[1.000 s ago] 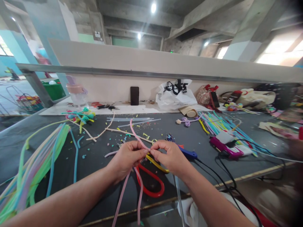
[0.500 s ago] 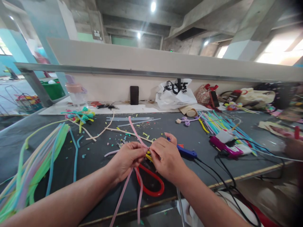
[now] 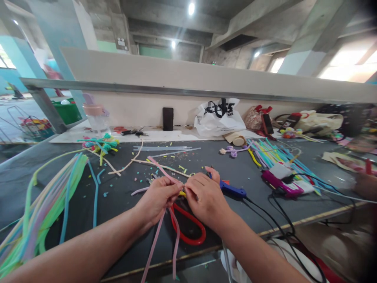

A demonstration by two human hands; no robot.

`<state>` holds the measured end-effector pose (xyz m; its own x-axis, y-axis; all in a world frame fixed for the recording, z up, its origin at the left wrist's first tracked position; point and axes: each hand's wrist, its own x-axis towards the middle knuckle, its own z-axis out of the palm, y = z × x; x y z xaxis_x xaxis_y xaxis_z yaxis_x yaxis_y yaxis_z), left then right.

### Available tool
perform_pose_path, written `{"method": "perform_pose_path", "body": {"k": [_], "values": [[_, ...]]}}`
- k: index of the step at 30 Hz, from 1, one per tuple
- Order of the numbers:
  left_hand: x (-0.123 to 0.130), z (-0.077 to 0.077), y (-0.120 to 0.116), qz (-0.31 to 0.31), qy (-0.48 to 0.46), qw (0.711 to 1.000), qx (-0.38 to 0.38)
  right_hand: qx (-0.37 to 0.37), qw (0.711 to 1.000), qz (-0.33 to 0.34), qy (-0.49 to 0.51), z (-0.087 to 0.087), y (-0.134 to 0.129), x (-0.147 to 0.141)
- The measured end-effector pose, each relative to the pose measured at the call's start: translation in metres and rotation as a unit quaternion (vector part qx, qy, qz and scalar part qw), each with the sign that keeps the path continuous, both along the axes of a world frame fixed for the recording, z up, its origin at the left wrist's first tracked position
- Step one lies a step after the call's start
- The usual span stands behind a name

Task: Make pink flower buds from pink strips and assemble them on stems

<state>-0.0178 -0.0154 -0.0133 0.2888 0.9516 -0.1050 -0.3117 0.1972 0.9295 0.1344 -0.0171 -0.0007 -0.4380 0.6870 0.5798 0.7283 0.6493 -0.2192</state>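
My left hand [image 3: 163, 192] is closed in a pinch on pink pipe cleaners [image 3: 159, 239]; two long ends hang below it and one piece sticks out above toward the back. Against its fingertips, my right hand [image 3: 204, 196] pinches at the same spot, where the fingers hide the join. Under the hands lies a pair of scissors with red loop handles [image 3: 191, 240], its blades covered. A yellow piece [image 3: 182, 194] shows between the hands. Just beyond the right hand rests a blue-handled corded tool [image 3: 234, 191], partly hidden.
A bundle of pastel pipe cleaners [image 3: 44, 212] lies left, another [image 3: 271, 153] right. A magenta glue gun [image 3: 279, 184] trails black cables. Clear sticks [image 3: 161, 148] and scraps are scattered behind the hands. A phone [image 3: 167, 119], bottle [image 3: 96, 118] and white bag [image 3: 219, 118] stand at the back.
The upper pink piece has tipped left and lower. Both hands stay together, with only a slight shift of the fingers.
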Motion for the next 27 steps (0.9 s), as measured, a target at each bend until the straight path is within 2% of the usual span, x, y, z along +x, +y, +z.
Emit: {"method": "perform_pose_path", "body": {"k": [2,3,6,10,12,14,21,25,27], "values": [[0.0,-0.001,0.002,0.009,0.024,0.999,0.027,-0.127,0.99,0.011,0.059,0.004,0.003,0.001],[0.0,-0.002,0.002,0.016,0.041,0.998,0.042,-0.203,0.974,0.022,0.093,0.006,0.005,0.003],[0.0,0.0,0.002,0.034,0.099,0.991,0.086,-0.392,0.897,0.068,0.194,0.01,0.009,0.007],[0.002,0.004,0.001,0.022,0.128,0.984,0.121,-0.505,0.802,0.088,0.306,0.012,0.008,0.009],[0.002,0.005,0.0,0.016,0.119,0.985,0.125,-0.525,0.775,0.08,0.343,0.012,0.007,0.009],[0.002,0.005,0.001,0.018,0.112,0.986,0.123,-0.528,0.765,0.073,0.362,0.013,0.008,0.01],[0.002,-0.001,0.002,0.009,0.109,0.988,0.113,-0.525,0.764,0.071,0.369,0.015,0.008,0.01],[0.002,-0.003,0.002,0.015,0.128,0.986,0.104,-0.513,0.777,0.067,0.358,0.013,0.008,0.009],[0.002,-0.002,0.001,0.016,0.14,0.985,0.102,-0.495,0.796,0.061,0.344,0.01,0.008,0.009]]}}
